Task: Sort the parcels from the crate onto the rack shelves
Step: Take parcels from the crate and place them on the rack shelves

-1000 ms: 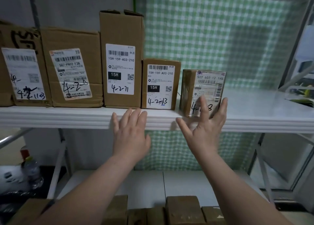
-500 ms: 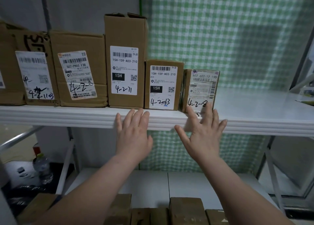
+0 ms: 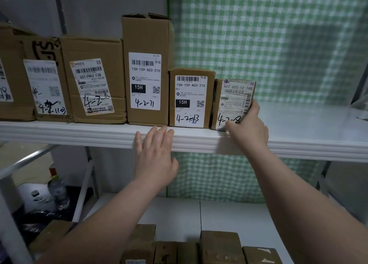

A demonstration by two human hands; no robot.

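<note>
The right hand (image 3: 249,130), spread before, now curls round the small brown taped cardboard parcel (image 3: 231,100) — upright on the white rack shelf (image 3: 79,134). The left hand (image 3: 155,150) stays flat-fingered before the shelf's edge.

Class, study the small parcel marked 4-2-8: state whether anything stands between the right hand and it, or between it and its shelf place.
Nothing visible does. The right hand holds the parcel at its lower right corner, and the parcel stands on the shelf beside the 4-2-13 box.
</note>
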